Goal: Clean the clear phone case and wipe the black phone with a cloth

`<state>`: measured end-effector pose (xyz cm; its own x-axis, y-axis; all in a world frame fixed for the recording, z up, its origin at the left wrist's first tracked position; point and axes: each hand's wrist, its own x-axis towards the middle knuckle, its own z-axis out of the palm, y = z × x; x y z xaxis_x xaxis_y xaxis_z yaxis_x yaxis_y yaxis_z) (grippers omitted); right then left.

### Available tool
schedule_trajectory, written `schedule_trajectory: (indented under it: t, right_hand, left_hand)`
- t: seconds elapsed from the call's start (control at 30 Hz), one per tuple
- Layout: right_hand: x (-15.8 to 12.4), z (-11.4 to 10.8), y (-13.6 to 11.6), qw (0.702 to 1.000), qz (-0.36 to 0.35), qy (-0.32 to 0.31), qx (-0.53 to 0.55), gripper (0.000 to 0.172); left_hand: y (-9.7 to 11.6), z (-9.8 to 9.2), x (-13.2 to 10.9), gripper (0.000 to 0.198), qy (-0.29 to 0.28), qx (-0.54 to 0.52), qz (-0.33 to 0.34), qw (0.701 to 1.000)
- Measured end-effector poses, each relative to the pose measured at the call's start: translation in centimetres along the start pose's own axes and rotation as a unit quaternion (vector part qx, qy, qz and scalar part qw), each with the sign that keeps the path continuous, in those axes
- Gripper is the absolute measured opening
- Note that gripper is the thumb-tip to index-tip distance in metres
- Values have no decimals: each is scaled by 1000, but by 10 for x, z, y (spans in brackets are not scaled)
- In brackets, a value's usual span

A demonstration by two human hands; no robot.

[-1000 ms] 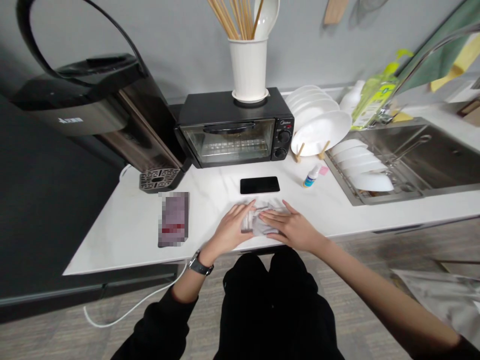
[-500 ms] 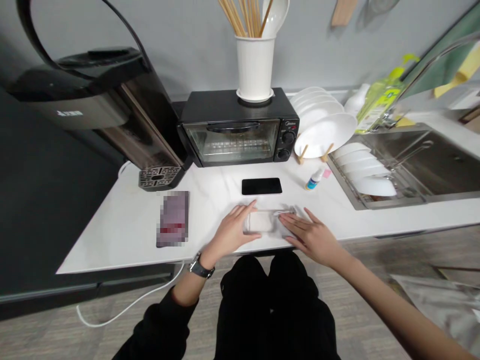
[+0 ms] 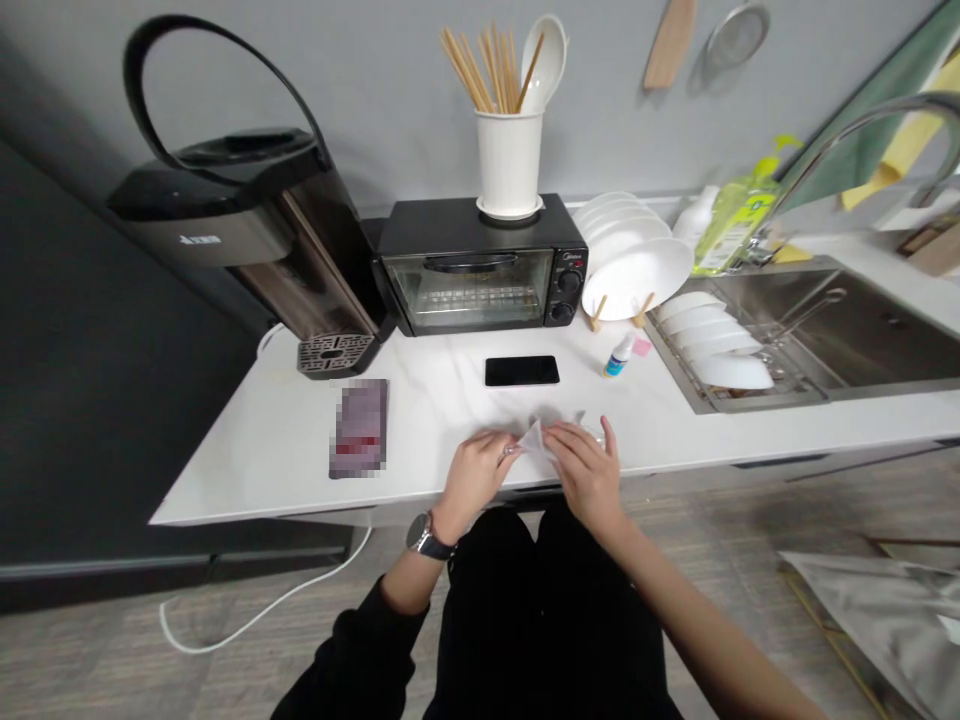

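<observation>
At the front edge of the counter, both hands hold a small white packet that looks like thin, crumpled wrap. My left hand, with a watch on the wrist, pinches its left side between thumb and fingers. My right hand has its fingers bent over the right side, the little finger raised. Much of the packet is covered by the fingers, and clear plastic shows beside the right hand. Just behind lies a black phone, face up. A small spray bottle stands further right, next to a pink slip.
A black toaster oven stands at the back, bearing a white cup of chopsticks. To its left is a tall water dispenser. A pixelated flat item lies left. White plates and a sink are to the right.
Both hands have closed in on the packet, from resting around it to gripping it. A white corner now sticks up between the fingers. The camera view has shifted slightly.
</observation>
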<state>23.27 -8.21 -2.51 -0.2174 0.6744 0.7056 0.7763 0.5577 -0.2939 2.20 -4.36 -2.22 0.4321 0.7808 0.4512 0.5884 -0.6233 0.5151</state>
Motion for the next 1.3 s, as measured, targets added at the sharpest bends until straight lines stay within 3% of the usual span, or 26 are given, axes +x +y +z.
schedule_trajectory:
  t: [0.13, 0.33, 0.5, 0.63, 0.73, 0.93, 1.0, 1.13, 1.3]
  right_hand:
    - [-6, 13, -18, 993, -92, -68, -39, 48]
    - [-7, 4, 2, 990, -37, -81, -110, 56]
    - [4, 4, 3, 973, -115, -185, -81, 68]
    - [11, -1, 21, 980, -33, -169, -97, 83]
    - [11, 1, 23, 981, -41, -186, -45, 92]
    - [17, 4, 6, 985, -1, -168, 31, 83]
    - [21, 1, 3, 983, -27, -174, 45, 79]
    - [26, -6, 7, 961, -148, -224, 71, 76]
    - [26, -5, 12, 986, -32, -162, 5, 81]
  left_hand:
    - [-3, 8, -5, 20, 11, -22, -12, 1000]
    - [0, 8, -1, 22, 28, -15, -37, 999]
    - [1, 7, 0, 22, 26, -30, -52, 998]
    - [2, 8, 2, 19, 44, -58, -49, 996]
    - [4, 7, 5, 19, 50, -84, -56, 994]
    - [1, 4, 6, 16, 34, -109, -66, 991]
    - [-1, 4, 4, 16, 14, -95, -68, 993]
    - [-3, 2, 3, 24, -8, -69, -76, 995]
    - [-2, 0, 3, 27, -5, -96, -74, 993]
